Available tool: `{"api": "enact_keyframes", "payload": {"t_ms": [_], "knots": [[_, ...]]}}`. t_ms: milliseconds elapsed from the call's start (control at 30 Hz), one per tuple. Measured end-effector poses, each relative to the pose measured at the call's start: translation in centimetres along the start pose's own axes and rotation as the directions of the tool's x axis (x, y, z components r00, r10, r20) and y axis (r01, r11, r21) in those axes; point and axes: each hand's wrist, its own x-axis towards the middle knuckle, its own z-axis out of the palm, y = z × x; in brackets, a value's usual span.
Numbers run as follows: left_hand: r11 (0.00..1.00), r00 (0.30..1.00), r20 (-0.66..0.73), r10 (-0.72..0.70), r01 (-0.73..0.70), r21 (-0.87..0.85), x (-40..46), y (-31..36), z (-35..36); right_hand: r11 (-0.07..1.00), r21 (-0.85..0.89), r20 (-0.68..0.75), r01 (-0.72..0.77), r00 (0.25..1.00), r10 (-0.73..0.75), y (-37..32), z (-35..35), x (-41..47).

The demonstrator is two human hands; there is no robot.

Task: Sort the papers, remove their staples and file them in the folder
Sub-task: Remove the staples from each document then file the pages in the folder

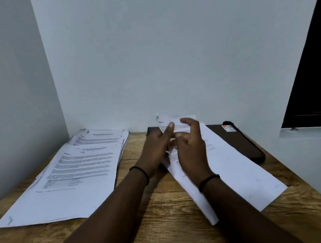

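A set of white printed papers lies slanted over a dark brown folder at the table's right, its top corner lifted toward the wall. Both my hands meet over its upper part. My left hand reaches forward with straight fingers that touch the sheet. Beside it, my right hand has curled fingers and thumb and seems to pinch the paper near its top. Motion blur hides the exact pinch and any staple. Two more stacks of printed papers, a near one and a far one, lie on the left.
The wooden table stands in a corner, with walls close behind and to the left. A red and white label sits on the folder's far end. At the far right is a dark opening above a white ledge.
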Motion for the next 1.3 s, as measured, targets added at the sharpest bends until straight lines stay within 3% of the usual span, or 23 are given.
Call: {"api": "enact_keyframes", "payload": {"t_ms": [100,167,233,300,367,400,467,533,567,600,667,733,900,1033,1233,1300], "knots": [[0.999,0.995,-0.087,-0.037,0.035,-0.027,-0.2,1.2,-1.5,1.0,0.019,0.055,0.025,0.998,-0.026,-1.1,-0.1,0.1],[0.994,0.986,-0.148,-0.071,0.058,-0.088,-0.5,2.2,-3.3,0.989,-0.092,-0.056,0.116,0.991,-0.122,-1.7,-0.6,0.5],[0.989,0.98,-0.172,-0.101,0.081,-0.122,-1.0,3.4,-5.6,0.937,-0.314,-0.178,0.151,0.96,-0.214,-2.0,-1.2,1.0],[0.986,0.97,-0.208,-0.128,0.102,-0.129,-1.4,3.9,-8.1,0.92,-0.392,-0.208,-0.016,0.975,-0.072,-2.4,-1.7,1.4],[0.981,0.96,-0.241,-0.144,0.107,-0.162,-2.1,4.5,-10.8,0.958,-0.223,-0.068,-0.177,0.984,0.166,-3.1,-2.0,1.4],[0.976,0.954,-0.26,-0.151,0.103,-0.191,-2.6,4.7,-12.3,0.965,-0.086,0.076,-0.246,0.965,0.253,-3.6,-1.7,1.1],[0.975,0.935,-0.316,-0.164,0.105,-0.196,-3.5,5.0,-14.4,0.955,-0.001,0.246,-0.296,0.926,0.287,-3.7,-1.2,0.6],[0.98,0.859,-0.486,-0.158,0.199,0.032,-4.5,4.1,-17.2,0.956,-0.065,0.208,-0.288,0.933,0.295,-3.9,0.1,0.1],[0.923,0.798,-0.586,-0.14,0.32,0.215,-5.3,3.4,-19.0,0.957,-0.109,0.186,-0.271,0.94,0.287,-4.1,0.9,-0.1],[0.804,0.735,-0.664,-0.139,0.475,0.357,-6.3,2.7,-20.7,0.955,-0.159,0.178,-0.251,0.944,0.278,-4.4,1.8,-0.4],[0.577,0.64,-0.736,-0.219,0.693,0.431,-8.2,1.3,-23.5,0.94,-0.256,0.167,-0.226,0.947,0.273,-5.4,3.3,-0.8],[0.449,0.602,-0.723,-0.34,0.779,0.437,-10.0,0.3,-25.1,0.919,-0.344,0.15,-0.193,0.955,0.257,-6.4,4.5,-1.2],[0.398,0.615,-0.612,-0.498,0.789,0.469,-9.8,-2.2,-26.8,0.88,-0.447,0.154,-0.16,0.955,0.252,-7.7,6.7,-1.7],[0.376,0.643,-0.544,-0.539,0.762,0.528,-8.6,-3.5,-27.1,0.873,-0.465,0.16,-0.149,0.956,0.248,-7.8,7.0,-2.2],[0.522,0.71,-0.578,-0.403,0.697,0.492,-8.7,-0.7,-26.4,0.858,-0.488,0.101,-0.161,0.966,0.239,-7.6,6.6,-1.9],[0.584,0.767,-0.563,-0.308,0.619,0.525,-8.6,0.8,-26.7,0.84,-0.519,0.031,-0.16,0.978,0.205,-7.7,6.4,-1.9]]}}
